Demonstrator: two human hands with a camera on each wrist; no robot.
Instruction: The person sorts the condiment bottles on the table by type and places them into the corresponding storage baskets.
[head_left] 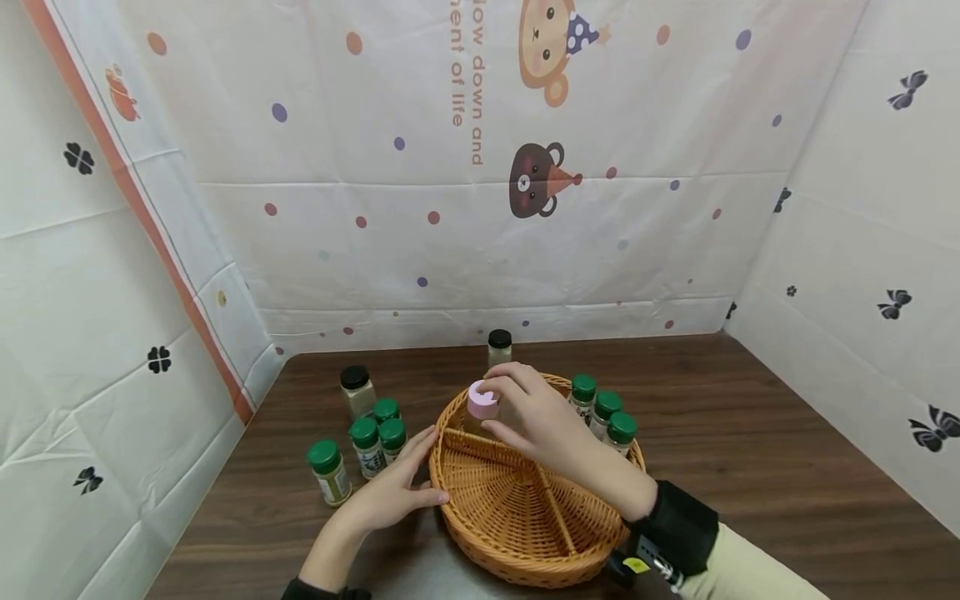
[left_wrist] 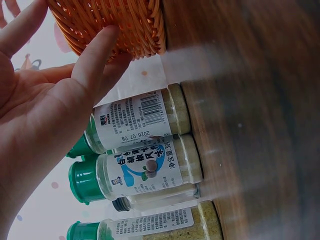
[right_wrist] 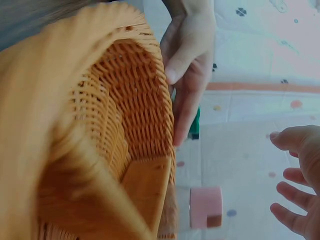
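A round wicker basket (head_left: 517, 575), split by wooden dividers, stands on the table. My left hand (head_left: 397, 492) touches its left side, the thumb at the rim and the other fingers stretched along the outer wall. Above the basket's far left part is my right hand (head_left: 540, 417), fingers spread and loosely bent. Beside these fingers stands a bottle with a pink cap (head_left: 482, 402). In the right wrist view a gap shows between the right hand (right_wrist: 300, 175) and the pink cap (right_wrist: 206, 200). The bottle's body is mostly hidden.
Left of the basket stand several green-capped seasoning bottles (head_left: 367, 442) and a black-capped one (head_left: 358, 392). Another black-capped bottle (head_left: 499, 346) is behind the basket. Three green-capped bottles (head_left: 606, 408) cluster at its far right. A printed white cloth (head_left: 375, 250) hangs behind the table.
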